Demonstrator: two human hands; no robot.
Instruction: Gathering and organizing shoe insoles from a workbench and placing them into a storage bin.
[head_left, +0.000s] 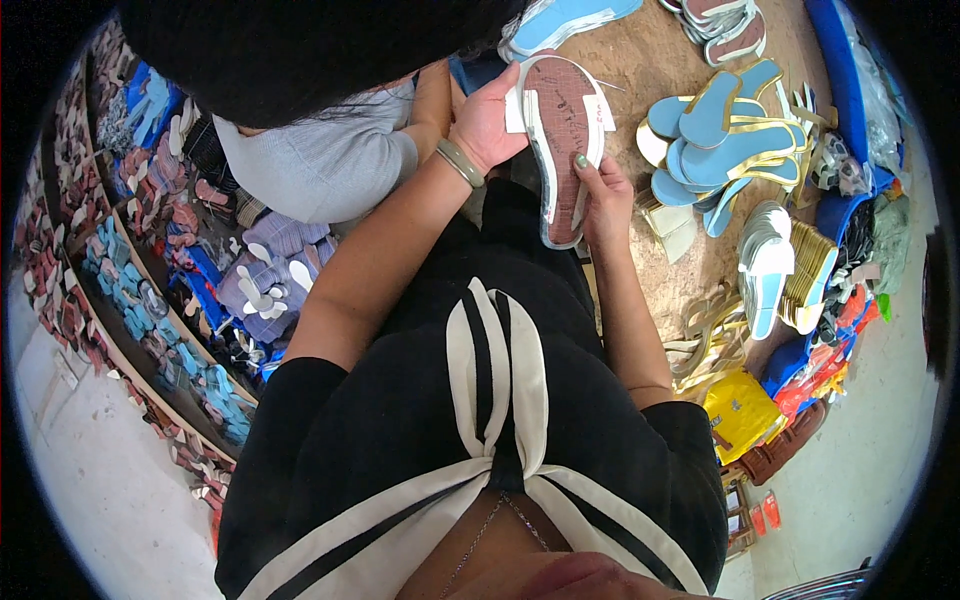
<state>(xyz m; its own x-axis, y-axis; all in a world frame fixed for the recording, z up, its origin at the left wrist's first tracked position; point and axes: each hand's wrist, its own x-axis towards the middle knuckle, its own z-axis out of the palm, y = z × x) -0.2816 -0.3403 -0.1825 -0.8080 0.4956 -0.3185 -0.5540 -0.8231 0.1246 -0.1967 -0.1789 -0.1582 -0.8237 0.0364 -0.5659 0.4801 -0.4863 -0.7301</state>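
Note:
A sandal insole (560, 120) is held up between both my hands, its reddish-brown face toward me with dark handwriting on it. A white border runs around its edge, and white strap ends stick out on both sides near its wide end. My left hand (488, 122) grips the left edge near the wide end, fingers partly hidden behind. Lower on the right side, my right hand (607, 203) pinches the insole, thumb on the brown face and fingers at the edge or behind it. Beyond it, blue insoles with gold straps (725, 140) lie piled on the brown worktable (690, 270).
Stacks of white-and-blue insoles (766, 262) and gold-edged insoles (808, 270) stand at right. A yellow bag (742, 412) lies nearer me. Another person in a grey top (310, 165) sits close at left. Shelves behind hold many sole pieces (150, 320). Blue bins (850, 90) line the table's right side.

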